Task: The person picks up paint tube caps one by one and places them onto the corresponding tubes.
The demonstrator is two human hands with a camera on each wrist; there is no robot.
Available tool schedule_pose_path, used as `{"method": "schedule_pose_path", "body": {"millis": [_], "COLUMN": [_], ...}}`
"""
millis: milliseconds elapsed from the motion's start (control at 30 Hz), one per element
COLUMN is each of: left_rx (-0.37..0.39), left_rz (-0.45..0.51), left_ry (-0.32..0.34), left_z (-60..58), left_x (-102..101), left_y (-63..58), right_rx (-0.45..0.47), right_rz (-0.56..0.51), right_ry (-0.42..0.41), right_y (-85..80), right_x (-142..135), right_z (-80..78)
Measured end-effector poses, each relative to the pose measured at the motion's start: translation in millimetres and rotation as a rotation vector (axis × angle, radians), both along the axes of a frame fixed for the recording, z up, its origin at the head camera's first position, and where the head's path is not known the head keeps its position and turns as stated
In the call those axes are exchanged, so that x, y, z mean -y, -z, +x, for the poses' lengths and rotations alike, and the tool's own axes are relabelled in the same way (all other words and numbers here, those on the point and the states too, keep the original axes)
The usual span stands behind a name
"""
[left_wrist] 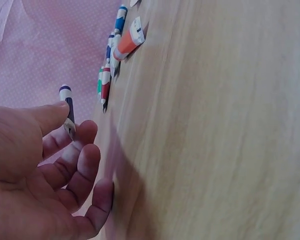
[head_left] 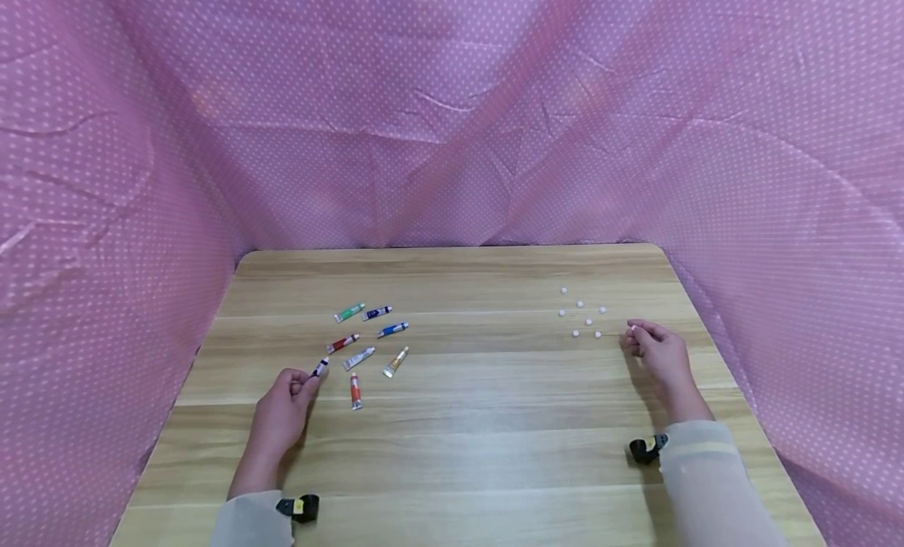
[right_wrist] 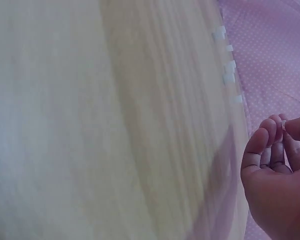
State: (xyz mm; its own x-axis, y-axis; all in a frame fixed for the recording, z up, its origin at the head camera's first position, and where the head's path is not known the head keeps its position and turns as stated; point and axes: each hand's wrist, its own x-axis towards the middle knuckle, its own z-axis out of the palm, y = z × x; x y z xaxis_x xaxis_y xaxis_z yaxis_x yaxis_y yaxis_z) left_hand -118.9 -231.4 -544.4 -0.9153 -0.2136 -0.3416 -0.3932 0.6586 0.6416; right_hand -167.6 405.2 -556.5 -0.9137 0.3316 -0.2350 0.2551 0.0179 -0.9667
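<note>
My left hand [head_left: 278,412] pinches a small paint tube [head_left: 321,366] with a dark purple label between thumb and fingers, just above the table. In the left wrist view this tube stands nearly upright, its lower end behind the thumb. Close by lie several other paint tubes, among them a red-orange one [head_left: 356,392], a dark red one [head_left: 343,344], a gold one [head_left: 396,362] and a green one [head_left: 349,312]. At the right, my right hand [head_left: 661,362] pinches a tiny white piece [right_wrist: 284,125], mostly covered by the fingertips. Several similar white pieces [head_left: 589,322] lie left of that hand.
Everything lies on a wood-grain table [head_left: 487,437] with rounded far corners. Pink dotted cloth [head_left: 452,139] hangs behind it and along both sides. A black wrist camera [head_left: 302,508] sits at the left cuff, another camera [head_left: 646,450] at the right.
</note>
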Motion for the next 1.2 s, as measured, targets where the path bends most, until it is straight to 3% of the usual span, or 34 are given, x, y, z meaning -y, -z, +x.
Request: {"method": "schedule_pose_path", "body": {"millis": [167, 333, 467, 667, 1200], "left_rx": [0.002, -0.003, -0.024, -0.049, -0.077], "left_rz": [-0.005, 0.042, 0.084, 0.119, 0.196], "left_ry": [-0.008, -0.056, -0.081, -0.102, -0.142], "left_z": [0.2, -1.5, -1.8, 0.6, 1.5], "left_x": [-2, -4, -4, -5, -12], "left_y": [-0.1, 1.1, 1.6, 0.9, 0.5], "right_rx": [-0.018, -0.042, -0.082, -0.181, -0.249], "right_rz": [-0.144, -0.196, -0.206, -0.321, -0.388], "right_ry": [0.042, 0.062, 0.048, 0.01, 0.034], "right_y": [-2.7, -4.2, -6.4, -11.4, -18.2], "right_x": [1, 3, 8, 17, 32], "right_z": [0.8, 1.7, 4.9, 9.3, 16.8]}}
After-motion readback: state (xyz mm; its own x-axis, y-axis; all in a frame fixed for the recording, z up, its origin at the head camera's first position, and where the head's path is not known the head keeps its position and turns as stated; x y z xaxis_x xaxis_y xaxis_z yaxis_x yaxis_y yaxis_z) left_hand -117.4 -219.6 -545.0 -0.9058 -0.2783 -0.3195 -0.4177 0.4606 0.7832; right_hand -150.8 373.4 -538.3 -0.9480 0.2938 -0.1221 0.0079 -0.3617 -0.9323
